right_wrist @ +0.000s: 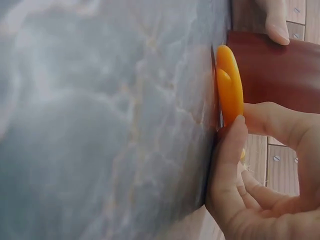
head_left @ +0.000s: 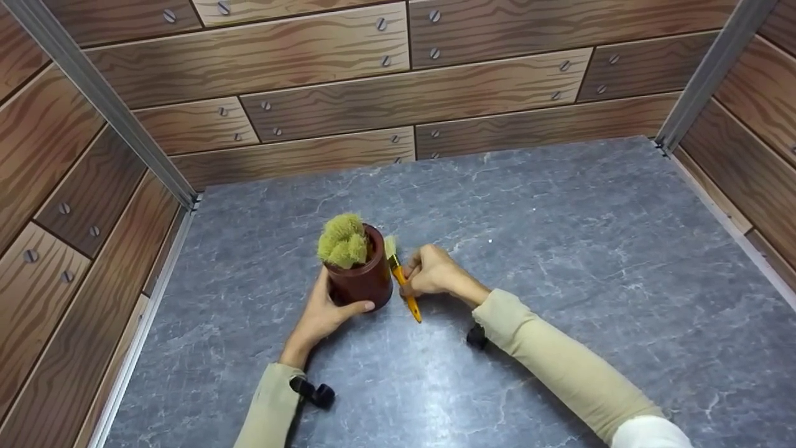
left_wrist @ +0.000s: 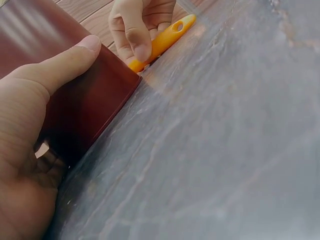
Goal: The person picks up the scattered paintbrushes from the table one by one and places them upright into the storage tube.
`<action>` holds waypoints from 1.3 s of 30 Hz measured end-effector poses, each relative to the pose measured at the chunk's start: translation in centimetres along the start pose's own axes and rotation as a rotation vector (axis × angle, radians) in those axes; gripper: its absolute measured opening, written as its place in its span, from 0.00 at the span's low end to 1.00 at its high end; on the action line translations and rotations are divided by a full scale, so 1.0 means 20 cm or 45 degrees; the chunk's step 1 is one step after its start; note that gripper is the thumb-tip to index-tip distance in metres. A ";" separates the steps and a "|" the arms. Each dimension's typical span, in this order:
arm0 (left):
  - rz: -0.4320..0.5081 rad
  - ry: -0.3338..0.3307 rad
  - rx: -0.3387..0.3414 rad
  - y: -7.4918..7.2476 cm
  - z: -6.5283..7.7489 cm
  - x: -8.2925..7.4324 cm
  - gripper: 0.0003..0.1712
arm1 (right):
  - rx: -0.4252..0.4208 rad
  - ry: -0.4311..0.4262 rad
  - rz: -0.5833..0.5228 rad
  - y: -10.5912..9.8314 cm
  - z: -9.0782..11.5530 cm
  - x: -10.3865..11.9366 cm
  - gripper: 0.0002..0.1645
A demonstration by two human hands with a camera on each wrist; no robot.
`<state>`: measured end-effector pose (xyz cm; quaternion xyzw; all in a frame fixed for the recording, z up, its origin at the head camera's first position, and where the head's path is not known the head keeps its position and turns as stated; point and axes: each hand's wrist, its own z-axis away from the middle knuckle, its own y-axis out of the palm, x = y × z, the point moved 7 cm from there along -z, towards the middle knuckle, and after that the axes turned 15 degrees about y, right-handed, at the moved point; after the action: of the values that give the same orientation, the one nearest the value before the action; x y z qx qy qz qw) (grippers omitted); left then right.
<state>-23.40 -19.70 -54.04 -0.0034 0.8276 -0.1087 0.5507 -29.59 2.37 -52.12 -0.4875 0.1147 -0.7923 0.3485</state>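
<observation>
My left hand (head_left: 323,314) grips a dark red-brown cylindrical pot (head_left: 364,283), thumb across its front and fingers behind. A fuzzy yellow-green cactus-like plant (head_left: 344,241) fills the pot's top. Just right of the pot, my right hand (head_left: 435,272) pinches a paintbrush (head_left: 398,272) by its orange handle, between thumb and fingers. The brush's pale bristles point away from me, beside the pot's wall. In the left wrist view the handle (left_wrist: 170,39) shows a hole at its end, low over the table. The right wrist view shows the handle (right_wrist: 230,87) close to the tabletop, with the pot (right_wrist: 277,70) behind.
The grey marbled tabletop (head_left: 591,249) extends around both hands. Wood-patterned panels (head_left: 323,106) stand at the back and both sides, with metal posts (head_left: 118,106) at the corners. Two small white specks lie on the table to the right.
</observation>
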 end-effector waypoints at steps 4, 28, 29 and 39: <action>0.001 0.004 0.003 0.00 -0.01 0.00 0.64 | 0.074 -0.014 -0.087 -0.01 0.00 -0.01 0.15; 0.030 -0.002 -0.004 0.00 0.00 0.01 0.63 | 0.257 -0.484 -0.473 -0.21 0.16 0.17 0.15; 0.030 -0.004 -0.008 0.00 0.00 0.01 0.63 | 0.253 -0.498 -0.484 -0.22 0.17 0.19 0.15; 0.043 -0.015 -0.010 0.00 0.00 0.01 0.63 | 0.232 -0.596 -0.512 -0.30 0.27 0.34 0.14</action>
<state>-23.50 -19.71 -54.27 0.0078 0.8247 -0.0962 0.5573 -29.51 3.02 -41.55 -0.6362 -0.1387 -0.7186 0.2441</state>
